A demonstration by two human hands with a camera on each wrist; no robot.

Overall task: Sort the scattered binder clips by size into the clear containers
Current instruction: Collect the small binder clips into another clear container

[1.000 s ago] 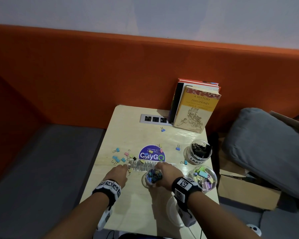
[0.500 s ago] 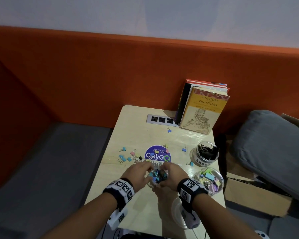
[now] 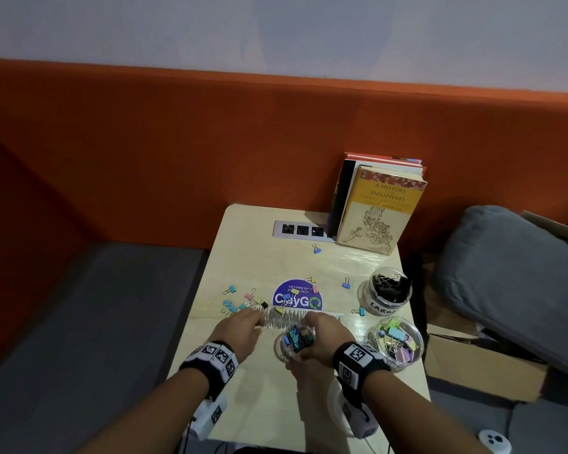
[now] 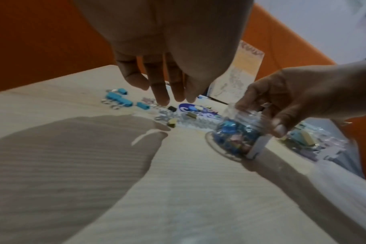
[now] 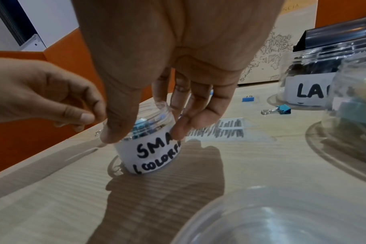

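Note:
A small clear jar [image 3: 297, 339] [image 5: 150, 153], labelled for small colourful clips and holding several, stands near the front of the table [image 3: 243, 231]. My right hand [image 3: 322, 335] [image 5: 144, 132] grips its rim from above, thumb on one side and fingers on the other. Just left of the jar, my left hand [image 3: 253, 321] [image 4: 159, 92] hovers with relaxed fingers pointing down and nothing visible in them. It is above several scattered small clips [image 3: 233, 306] [image 4: 117, 99] in blue, pink, yellow and black. More loose clips [image 3: 346, 284] lie further back.
A jar of black clips [image 3: 389, 291] [image 5: 316, 82] labelled large and a jar of pastel clips [image 3: 395, 339] stand at the right edge. Books [image 3: 377, 208] and a socket strip [image 3: 300, 229] sit at the back. A clear lid [image 5: 282, 219] lies under my right wrist.
My left hand went from the scattered clips to the small jar's mouth, and has now drawn back left toward the clips. My right hand stayed on the jar.

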